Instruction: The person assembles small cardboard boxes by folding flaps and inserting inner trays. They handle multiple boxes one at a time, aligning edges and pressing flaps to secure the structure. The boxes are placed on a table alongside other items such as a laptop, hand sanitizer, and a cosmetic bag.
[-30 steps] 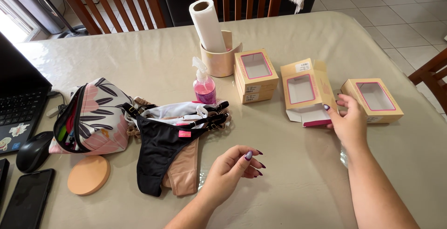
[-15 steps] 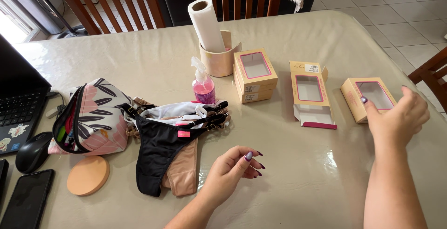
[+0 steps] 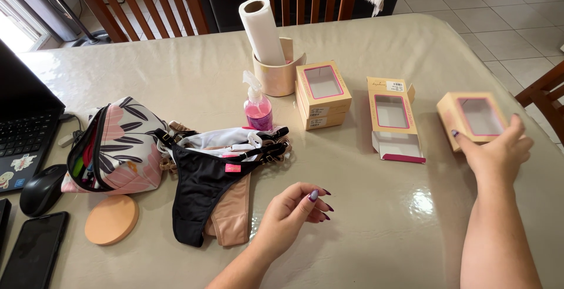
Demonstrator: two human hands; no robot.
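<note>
Right hand (image 3: 498,153) closing round the windowed box (image 3: 473,118) at the bench's (image 3: 376,230) far right edge, seemingly gripping rather than lifting. Left hand (image 3: 292,211) resting loosely curled, empty, beside the black underwear (image 3: 202,186).

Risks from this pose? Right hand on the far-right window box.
1. The right hand grips the right-most window box close to the table edge; a slip may send it to the floor.
2. The middle box lies with its end flap open, so an arm sweeping back may snag it.
3. The pink spray bottle stands beside the underwear pile; knocked over, it may wet the fabric.
</note>
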